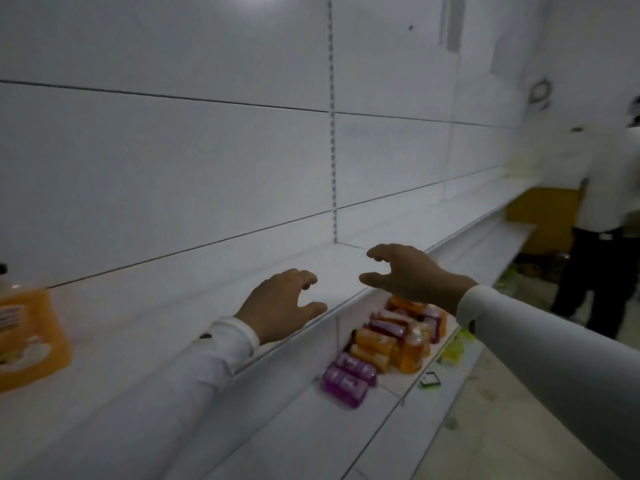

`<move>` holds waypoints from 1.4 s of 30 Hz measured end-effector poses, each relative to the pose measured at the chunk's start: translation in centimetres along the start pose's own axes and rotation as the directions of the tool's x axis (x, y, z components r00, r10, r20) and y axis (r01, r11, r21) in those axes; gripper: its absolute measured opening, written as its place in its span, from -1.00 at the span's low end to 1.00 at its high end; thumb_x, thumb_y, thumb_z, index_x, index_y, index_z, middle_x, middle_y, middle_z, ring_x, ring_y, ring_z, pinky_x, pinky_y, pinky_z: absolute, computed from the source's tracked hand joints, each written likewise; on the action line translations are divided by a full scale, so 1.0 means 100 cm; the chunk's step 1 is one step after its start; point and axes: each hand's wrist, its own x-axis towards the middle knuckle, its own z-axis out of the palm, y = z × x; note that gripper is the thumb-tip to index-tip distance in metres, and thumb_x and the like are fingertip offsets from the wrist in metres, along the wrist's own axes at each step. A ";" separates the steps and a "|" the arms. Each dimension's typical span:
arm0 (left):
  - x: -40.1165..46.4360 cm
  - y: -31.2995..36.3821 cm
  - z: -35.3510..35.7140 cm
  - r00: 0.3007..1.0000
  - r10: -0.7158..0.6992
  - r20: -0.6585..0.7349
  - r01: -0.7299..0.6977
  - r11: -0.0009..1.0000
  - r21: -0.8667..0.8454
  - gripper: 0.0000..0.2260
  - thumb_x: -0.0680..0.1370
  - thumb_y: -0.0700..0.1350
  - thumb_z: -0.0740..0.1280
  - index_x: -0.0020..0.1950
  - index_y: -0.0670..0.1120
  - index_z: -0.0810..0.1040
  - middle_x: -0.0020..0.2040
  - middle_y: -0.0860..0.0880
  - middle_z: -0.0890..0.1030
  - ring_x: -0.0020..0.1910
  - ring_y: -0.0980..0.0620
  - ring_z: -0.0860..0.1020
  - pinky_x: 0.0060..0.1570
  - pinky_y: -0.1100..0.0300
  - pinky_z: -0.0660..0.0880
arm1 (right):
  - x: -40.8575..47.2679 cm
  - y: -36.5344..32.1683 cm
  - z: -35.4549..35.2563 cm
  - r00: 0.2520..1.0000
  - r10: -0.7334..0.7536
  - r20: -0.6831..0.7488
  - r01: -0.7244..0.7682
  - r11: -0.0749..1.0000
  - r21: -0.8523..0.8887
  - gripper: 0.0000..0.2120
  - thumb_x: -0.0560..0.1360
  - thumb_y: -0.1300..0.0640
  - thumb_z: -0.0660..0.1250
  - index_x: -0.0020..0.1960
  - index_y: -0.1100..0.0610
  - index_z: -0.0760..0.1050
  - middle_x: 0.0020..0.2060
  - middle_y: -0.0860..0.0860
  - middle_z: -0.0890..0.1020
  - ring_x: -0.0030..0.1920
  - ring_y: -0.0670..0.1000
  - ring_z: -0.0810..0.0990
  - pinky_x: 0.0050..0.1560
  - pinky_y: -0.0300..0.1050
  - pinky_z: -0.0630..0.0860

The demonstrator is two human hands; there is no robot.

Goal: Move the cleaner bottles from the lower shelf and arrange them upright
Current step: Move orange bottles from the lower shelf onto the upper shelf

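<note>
I see my left hand (277,303) and right hand (405,275) empty, fingers loosely spread, above the white metal upper shelf (180,306), with orange and purple plastic cleaner bottles (381,348) heaped on the white lower shelf (311,420).

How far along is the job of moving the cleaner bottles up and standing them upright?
Done: one orange bottle stands upright on the upper shelf at far left. In hand: nothing; the left hand and right hand hover open and empty over that shelf. Left: a pile of orange and purple bottles, mostly lying down, on the lower shelf.
</note>
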 end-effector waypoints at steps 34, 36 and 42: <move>0.557 0.296 0.484 0.912 0.238 0.334 -0.134 0.943 -0.305 -0.69 0.42 0.21 0.35 0.02 0.04 0.48 -0.03 0.01 0.58 -0.07 -0.01 0.56 -0.05 0.06 0.54 | 0.157 0.684 -0.017 0.887 0.450 0.105 -0.444 0.893 -0.072 -0.42 0.52 -0.17 0.31 0.45 0.05 0.33 0.35 0.01 0.47 0.31 0.03 0.46 0.27 -0.06 0.44; 0.579 0.298 0.502 0.913 0.214 0.346 -0.104 0.945 -0.310 -0.65 0.42 0.20 0.36 0.08 0.02 0.50 0.00 0.01 0.59 -0.03 -0.02 0.57 -0.03 0.08 0.54 | 0.177 0.711 -0.011 0.895 0.432 0.112 -0.426 0.902 -0.076 -0.42 0.52 -0.18 0.32 0.44 0.06 0.33 0.34 0.02 0.48 0.28 0.03 0.48 0.24 -0.09 0.43; 0.656 0.301 0.563 0.937 0.014 0.350 0.094 0.953 -0.288 -0.72 0.46 -0.02 0.39 0.09 -0.13 0.53 0.02 -0.03 0.61 0.00 -0.04 0.57 0.03 0.09 0.52 | 0.265 0.818 0.018 0.932 0.284 0.225 -0.289 0.957 -0.011 -0.41 0.52 -0.18 0.31 0.45 0.08 0.33 0.35 0.04 0.47 0.30 0.04 0.47 0.25 -0.10 0.40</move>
